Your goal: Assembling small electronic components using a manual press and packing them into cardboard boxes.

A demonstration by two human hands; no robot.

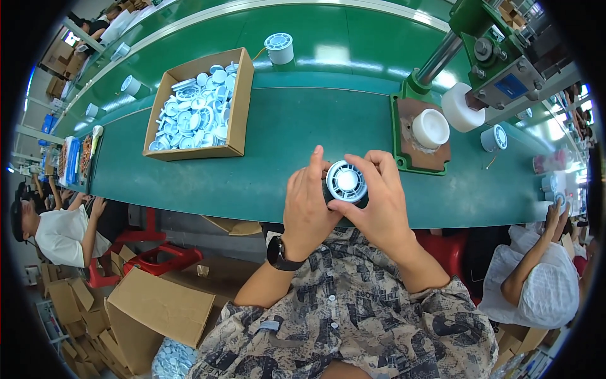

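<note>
- Holding a small round fan part [345, 183] at the centre, we have both hands clamped on it: left hand [309, 211] at its 9 o'clock, right hand [379, 208] at its 4 o'clock.
- We see the green surface [284, 139] beneath, curving away.
- At 11 o'clock sits a cardboard box [240, 101] of white grilles.
- At 2 o'clock stands a green press [492, 50] over a white cup [430, 128].
- Other workers sit at 9 and 4 o'clock.

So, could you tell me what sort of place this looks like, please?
Most likely a factory assembly line. A long green conveyor belt carries a cardboard box full of pale round plastic parts, a green press fixture stands beside it, and both hands, left hand and right hand, hold a small round fan-like part.
</note>
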